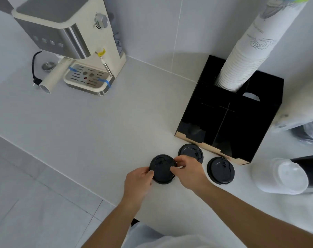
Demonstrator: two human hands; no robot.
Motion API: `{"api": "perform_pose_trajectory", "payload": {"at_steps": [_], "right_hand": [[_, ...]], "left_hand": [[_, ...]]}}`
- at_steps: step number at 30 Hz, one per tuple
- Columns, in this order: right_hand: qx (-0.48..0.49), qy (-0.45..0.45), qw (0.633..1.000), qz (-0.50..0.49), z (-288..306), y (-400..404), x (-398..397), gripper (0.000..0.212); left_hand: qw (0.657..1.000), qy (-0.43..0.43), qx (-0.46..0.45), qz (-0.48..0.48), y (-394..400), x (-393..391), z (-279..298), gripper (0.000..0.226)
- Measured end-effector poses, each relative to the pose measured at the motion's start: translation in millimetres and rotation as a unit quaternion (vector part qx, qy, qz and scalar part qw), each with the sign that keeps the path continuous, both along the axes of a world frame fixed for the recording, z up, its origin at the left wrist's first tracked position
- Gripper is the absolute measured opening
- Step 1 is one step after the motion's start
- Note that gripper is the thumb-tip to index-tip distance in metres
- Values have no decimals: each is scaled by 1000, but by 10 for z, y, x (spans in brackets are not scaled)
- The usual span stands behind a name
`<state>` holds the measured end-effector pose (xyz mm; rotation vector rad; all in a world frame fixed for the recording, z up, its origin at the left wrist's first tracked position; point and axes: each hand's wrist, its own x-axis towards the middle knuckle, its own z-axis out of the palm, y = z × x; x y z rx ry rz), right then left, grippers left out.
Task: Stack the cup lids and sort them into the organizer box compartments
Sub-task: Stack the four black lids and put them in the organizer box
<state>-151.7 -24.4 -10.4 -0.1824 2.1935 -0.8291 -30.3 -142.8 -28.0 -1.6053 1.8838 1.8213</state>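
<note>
A black cup lid [162, 169], possibly a small stack, sits on the white counter between my hands. My left hand [138, 183] pinches its left rim and my right hand [188, 173] pinches its right rim. A second black lid [190, 151] lies flat just behind my right hand, partly hidden by it. A third black lid [220, 170] lies flat to the right. The black organizer box [259, 122] stands behind the lids, its front compartments dark and their contents hard to make out. A tall stack of white paper cups [248, 56] rises from its rear compartment.
A cream espresso machine [76, 42] stands at the back left with a portafilter [51, 76] and a black plug beside it. A sleeve of clear plastic lids [281, 176] lies at the right. The counter's front edge runs diagonally at the left, above the tiled floor.
</note>
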Motion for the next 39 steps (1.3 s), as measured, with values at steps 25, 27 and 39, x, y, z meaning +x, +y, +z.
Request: {"api": "perform_pose_trajectory", "payload": {"at_steps": [25, 27, 39], "right_hand": [[-119, -175, 910, -357, 2, 492, -28, 32], [-113, -170, 908, -367, -4, 499, -38, 32], [-99, -138, 909, -381, -100, 431, -16, 50]], "left_hand": [[941, 93, -149, -288, 73, -1249, 145, 32], [931, 88, -168, -312, 99, -1281, 134, 32], [910, 49, -170, -374, 101, -1357, 6, 36]]}}
